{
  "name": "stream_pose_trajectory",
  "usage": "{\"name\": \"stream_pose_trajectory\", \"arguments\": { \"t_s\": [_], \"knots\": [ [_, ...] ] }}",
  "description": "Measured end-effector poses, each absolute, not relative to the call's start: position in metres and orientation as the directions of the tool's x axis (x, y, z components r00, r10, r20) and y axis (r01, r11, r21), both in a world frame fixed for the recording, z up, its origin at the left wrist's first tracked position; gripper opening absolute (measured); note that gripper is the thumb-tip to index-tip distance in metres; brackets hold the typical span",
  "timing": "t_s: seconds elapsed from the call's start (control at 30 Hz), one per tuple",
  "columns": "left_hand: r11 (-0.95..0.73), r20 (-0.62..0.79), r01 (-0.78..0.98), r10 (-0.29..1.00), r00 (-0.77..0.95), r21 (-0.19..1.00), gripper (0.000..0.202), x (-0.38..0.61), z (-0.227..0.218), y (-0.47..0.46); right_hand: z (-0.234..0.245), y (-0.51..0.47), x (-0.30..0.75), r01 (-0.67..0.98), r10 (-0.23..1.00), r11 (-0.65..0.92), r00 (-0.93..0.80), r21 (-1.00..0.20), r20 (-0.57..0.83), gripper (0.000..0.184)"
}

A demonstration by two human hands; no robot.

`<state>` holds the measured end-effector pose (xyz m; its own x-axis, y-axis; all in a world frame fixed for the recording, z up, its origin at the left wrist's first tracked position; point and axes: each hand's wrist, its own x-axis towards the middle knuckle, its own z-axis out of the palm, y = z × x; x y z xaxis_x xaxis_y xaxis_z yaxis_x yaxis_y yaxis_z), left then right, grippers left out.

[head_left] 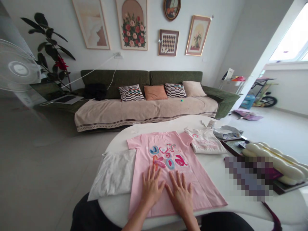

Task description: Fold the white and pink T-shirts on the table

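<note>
A pink T-shirt [199, 189] lies spread face up on the white table, its printed chest showing blue, red and pink shapes and its collar pointing away from me. My left hand [152, 186] rests flat on the shirt just below the print, fingers apart. Beside it, my right hand [180, 190] lies flat on the cloth too, fingers spread. Neither hand grips anything. To the left is a folded light grey garment [115, 175], its right side partly under the pink shirt. A white T-shirt with pink print [208, 141] lies folded near the right sleeve.
The white table [211, 170] carries a dark tray [228, 146] with a cream puffy object [271, 157] on the right, beside a silvery packet [227, 132]. Beyond stands a green sofa [115, 78] with cushions. A white fan [20, 69] is at left.
</note>
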<state>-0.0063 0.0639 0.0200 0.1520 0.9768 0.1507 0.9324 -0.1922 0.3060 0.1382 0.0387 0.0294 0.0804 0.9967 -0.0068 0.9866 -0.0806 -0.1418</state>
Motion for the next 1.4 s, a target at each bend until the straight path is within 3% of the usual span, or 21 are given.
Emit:
{"name": "stream_pose_trajectory", "arguments": {
  "t_s": [1.4],
  "knots": [
    [-0.209,0.165,0.924,0.973,0.163,0.319,0.056,-0.0073,0.0174,0.0636,0.0336,0.0383,0.1378,0.985,0.996,-0.091,0.088,-0.149,-0.022,0.059]
  ]
}}
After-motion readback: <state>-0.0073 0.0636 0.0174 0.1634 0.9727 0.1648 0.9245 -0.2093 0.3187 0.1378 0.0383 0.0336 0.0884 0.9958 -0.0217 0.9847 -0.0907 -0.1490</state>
